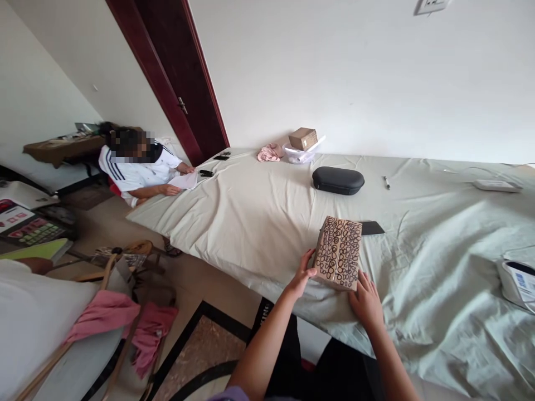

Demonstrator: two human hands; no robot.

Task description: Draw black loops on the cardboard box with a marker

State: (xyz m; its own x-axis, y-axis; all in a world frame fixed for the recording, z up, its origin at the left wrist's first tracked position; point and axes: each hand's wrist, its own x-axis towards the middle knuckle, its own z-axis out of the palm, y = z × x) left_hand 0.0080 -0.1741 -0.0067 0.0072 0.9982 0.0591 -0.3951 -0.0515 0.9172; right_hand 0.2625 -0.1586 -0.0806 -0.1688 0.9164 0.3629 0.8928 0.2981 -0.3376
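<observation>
A brown cardboard box (337, 253) covered in dark ring-like marks is at the near side of the cloth-covered table, with a strip of tape along its top. My left hand (301, 275) grips its left side, the thumb at the near corner and the fingers partly hidden behind the edge. My right hand (366, 298) is against the lower right corner, fingers along that side. Just beyond the box, a flat dark phone-like item (373, 228) lies partly covered by it. Whether the box rests fully on the cloth I cannot tell.
A black hard case (338, 181), a pen (387, 182) and a white flat device (496, 185) lie farther back. A plastic tub (299, 155) with a small box (303, 138) stands by the wall. Another person (137, 167) sits at the far left end holding paper.
</observation>
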